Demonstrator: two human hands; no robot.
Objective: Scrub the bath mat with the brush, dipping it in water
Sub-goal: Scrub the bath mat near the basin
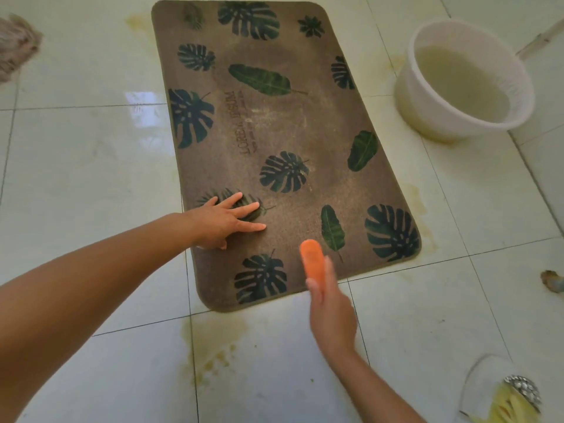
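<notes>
Nearest the lens, 2 bare forearms enter from the bottom of the frame. The left hand (224, 222) lies flat, fingers straight and spread, pressing on the bath mat (283, 123) at its near left part, over a dark leaf print. The right hand (331, 312), blurred, grips an orange brush (312, 261) at lower centre of the frame, with fingers curled round the handle. The brush's upper end points up the frame, above the mat's near edge. Bristles are not visible, and contact between brush and mat cannot be determined.

The mat is brown with dark green leaf prints and a line of lettering along its middle. It lies flat on the pale tiled floor (91, 166), running from upper centre to lower centre of the frame, and its centre shows pale scuffed patches.

1 white basin (406, 96) stands on the floor at upper right, near the mat's right edge but apart from it, and holds cloudy water (460, 83). Yellowish stains (213, 340) mark the tiles below the mat's near edge and along its right side. A mop head (15, 44) lies at upper left. A slipper (500, 392) with a beaded ornament shows at lower right, blurred.
</notes>
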